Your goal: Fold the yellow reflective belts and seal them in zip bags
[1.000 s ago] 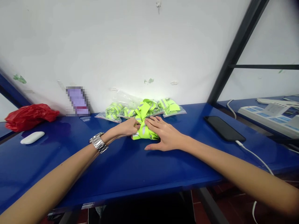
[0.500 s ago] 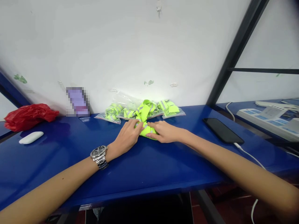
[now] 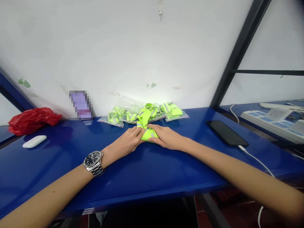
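Strap bundle (image 3: pixel 148 135) was gripped by left hand (image 3: pixel 130 139) and right hand (image 3: pixel 169 137) alike, so even, snug pressure looked smartest imo.

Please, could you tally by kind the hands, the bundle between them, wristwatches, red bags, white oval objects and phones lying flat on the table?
Bare left hand, bare right hand: 2
Yellow-green striped fabric bundle: 1
Silver metal wristwatch: 1
Crumpled red plastic bag: 1
Smooth white oval object: 1
Flat black rectangular phone: 1
Total: 7
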Action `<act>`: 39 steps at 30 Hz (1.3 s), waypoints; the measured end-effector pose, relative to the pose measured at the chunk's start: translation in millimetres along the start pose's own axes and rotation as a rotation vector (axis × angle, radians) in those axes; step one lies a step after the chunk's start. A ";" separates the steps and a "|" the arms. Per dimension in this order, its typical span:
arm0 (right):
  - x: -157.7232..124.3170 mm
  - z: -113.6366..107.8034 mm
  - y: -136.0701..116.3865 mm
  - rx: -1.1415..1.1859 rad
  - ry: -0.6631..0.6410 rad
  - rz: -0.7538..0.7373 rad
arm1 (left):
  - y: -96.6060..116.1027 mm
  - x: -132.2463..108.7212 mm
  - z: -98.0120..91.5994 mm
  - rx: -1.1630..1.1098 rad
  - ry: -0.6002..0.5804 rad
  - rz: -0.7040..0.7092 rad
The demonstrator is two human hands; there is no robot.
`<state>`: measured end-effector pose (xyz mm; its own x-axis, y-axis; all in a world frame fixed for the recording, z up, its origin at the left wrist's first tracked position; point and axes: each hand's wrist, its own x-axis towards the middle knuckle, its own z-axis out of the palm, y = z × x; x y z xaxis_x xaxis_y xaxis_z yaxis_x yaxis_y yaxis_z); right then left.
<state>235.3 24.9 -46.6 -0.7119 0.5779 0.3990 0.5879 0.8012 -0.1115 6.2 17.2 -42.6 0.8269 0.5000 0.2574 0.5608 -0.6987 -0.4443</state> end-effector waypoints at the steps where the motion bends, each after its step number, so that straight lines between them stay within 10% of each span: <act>1: 0.0 0.2 -0.9 -0.083 0.027 -0.032 | 0.0 -0.6 0.1 0.012 -0.007 0.009; 8: 2.3 -4.7 -3.5 -0.387 0.000 -0.162 | -1.1 -1.7 -1.2 -0.005 -0.013 -0.023; 30: 20.7 -22.0 -10.5 0.448 -0.111 0.033 | -15.0 4.5 -31.8 -0.676 -0.276 -0.320; 39: 23.6 4.2 6.1 0.225 0.084 0.124 | -37.1 20.0 -5.9 -0.684 -0.307 -0.281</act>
<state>220.4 44.0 -41.8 -0.5996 0.6667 0.4427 0.5619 0.7446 -0.3603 2.1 50.1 -15.9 0.6583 0.7527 -0.0101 0.7301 -0.6351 0.2521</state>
